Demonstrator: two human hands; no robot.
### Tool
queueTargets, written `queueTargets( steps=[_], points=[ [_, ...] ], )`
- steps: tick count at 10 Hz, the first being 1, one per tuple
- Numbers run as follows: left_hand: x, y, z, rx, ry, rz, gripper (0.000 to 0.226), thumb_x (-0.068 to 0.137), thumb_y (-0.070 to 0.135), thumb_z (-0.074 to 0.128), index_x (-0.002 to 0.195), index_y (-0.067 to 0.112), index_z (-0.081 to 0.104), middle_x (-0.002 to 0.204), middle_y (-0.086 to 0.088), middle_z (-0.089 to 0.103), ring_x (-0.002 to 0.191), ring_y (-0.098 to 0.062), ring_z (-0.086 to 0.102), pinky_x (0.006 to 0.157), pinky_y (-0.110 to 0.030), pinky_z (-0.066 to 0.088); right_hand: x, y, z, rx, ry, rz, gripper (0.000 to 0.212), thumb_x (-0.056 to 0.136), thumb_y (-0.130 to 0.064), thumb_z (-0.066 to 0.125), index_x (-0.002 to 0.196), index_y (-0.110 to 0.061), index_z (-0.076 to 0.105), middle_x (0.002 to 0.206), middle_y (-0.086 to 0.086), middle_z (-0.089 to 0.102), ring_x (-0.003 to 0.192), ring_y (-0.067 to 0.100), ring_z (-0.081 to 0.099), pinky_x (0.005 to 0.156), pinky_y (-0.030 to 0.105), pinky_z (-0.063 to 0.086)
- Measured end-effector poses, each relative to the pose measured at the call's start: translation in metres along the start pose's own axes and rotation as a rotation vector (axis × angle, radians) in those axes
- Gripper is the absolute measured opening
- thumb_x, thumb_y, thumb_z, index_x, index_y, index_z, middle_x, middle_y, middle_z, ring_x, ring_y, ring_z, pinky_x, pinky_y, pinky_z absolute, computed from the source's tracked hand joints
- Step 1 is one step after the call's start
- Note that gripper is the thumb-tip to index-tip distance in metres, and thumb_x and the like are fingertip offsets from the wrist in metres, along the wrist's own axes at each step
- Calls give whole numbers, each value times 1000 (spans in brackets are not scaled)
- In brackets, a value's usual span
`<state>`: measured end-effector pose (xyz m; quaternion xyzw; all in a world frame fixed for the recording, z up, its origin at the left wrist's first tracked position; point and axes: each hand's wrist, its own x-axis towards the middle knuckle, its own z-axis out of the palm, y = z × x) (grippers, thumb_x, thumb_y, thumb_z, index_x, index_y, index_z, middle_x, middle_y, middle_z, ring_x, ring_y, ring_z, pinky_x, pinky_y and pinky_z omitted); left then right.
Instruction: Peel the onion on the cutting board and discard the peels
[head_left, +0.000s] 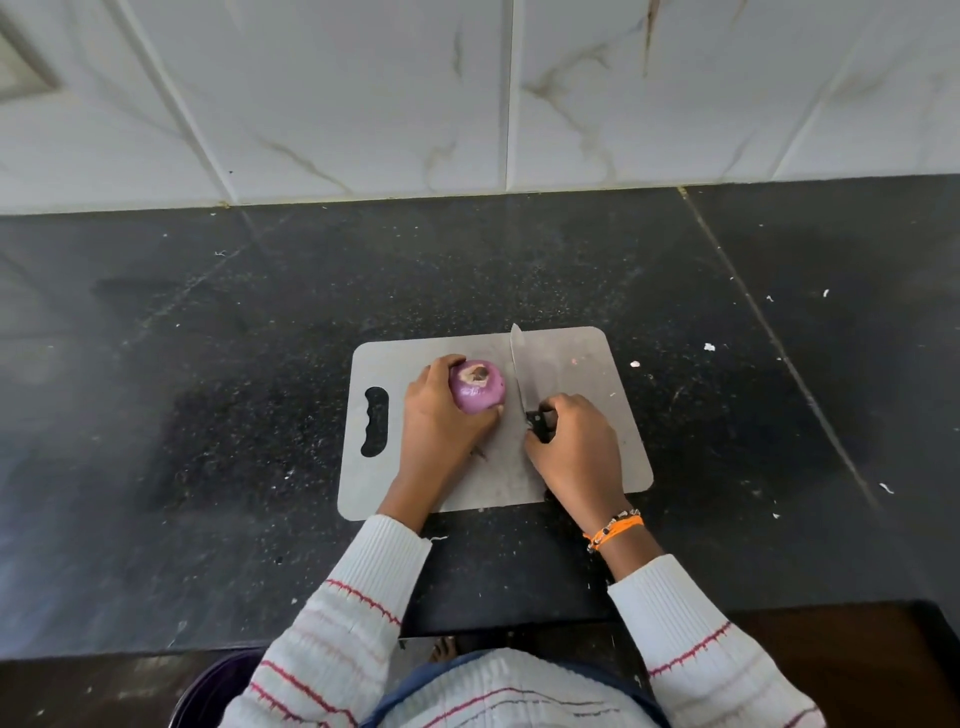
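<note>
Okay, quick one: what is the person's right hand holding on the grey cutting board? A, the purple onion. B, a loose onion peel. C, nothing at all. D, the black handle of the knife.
D: the right hand is curled round the black handle of the steel-bladed knife, while the left hand grips the purple onion on the grey cutting board.

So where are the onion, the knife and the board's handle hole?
onion (477, 387): head view, its purple side.
knife (516, 364): head view, mid-blade.
handle hole (375, 422): head view, middle of the cutout.
</note>
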<state>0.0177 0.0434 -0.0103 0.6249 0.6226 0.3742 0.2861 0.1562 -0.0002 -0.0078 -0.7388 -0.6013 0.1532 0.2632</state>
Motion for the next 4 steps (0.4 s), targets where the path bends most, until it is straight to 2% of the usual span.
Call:
queueTargets(
  steps=[1, 2, 3, 4],
  points=[
    [-1, -2, -1, -10, -7, 0, 63, 63, 25, 82, 118, 20, 52, 108, 5, 58, 102, -17, 54, 86, -25, 43, -1, -1, 0, -4, 7, 13, 24, 82, -20, 65, 104, -10, 61, 100, 5, 61, 89, 20, 58, 64, 20, 31],
    [-3, -6, 0, -26, -26, 27, 62, 64, 22, 81, 118, 20, 51, 108, 5, 55, 103, -18, 53, 87, -26, 43, -2, 1, 1, 0, 7, -2, 27, 82, -23, 67, 106, -11, 60, 102, 4, 60, 91, 20, 59, 65, 22, 38],
    [-5, -3, -2, -2, -69, 43, 69, 67, 24, 81, 126, 19, 45, 115, 5, 49, 109, -16, 49, 90, -25, 40, 0, 2, -3, 26, -14, -12, 33, 83, -28, 68, 112, -14, 59, 106, 1, 60, 93, 17, 59, 71, 25, 47],
    [-1, 2, -4, 6, -37, 83, 80, 73, 38, 75, 137, 13, 34, 133, -3, 41, 120, -17, 39, 96, -22, 29, 8, -3, -22, 213, 35, -47, 24, 84, -26, 67, 105, -14, 65, 97, -1, 62, 84, 12, 60, 71, 20, 48]
  ],
)
